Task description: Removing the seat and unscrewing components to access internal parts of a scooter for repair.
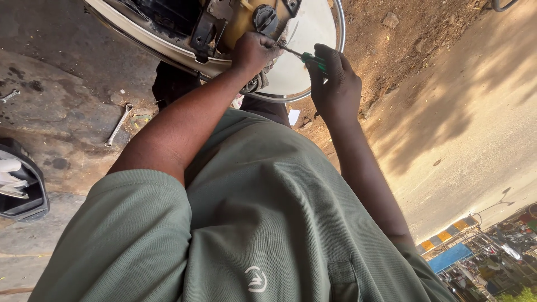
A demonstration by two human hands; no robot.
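Observation:
My right hand (335,84) grips the green handle of a screwdriver (306,57). Its thin metal shaft runs left into my left hand (254,51), which is closed in a fist around the tip end. That fist presses against the inner parts of a scooter body (313,28), a white rounded shell with a chrome rim. Just above the fist are a yellowish tank (238,25) and its black cap (264,18). What the tip touches is hidden by my fingers. My green shirt (263,223) fills the lower frame.
A metal spanner (118,126) lies on the stained concrete at left, and a smaller tool (10,95) lies farther left. A black container (22,190) with white contents sits at the left edge. Bare dirt and a sunlit road lie to the right.

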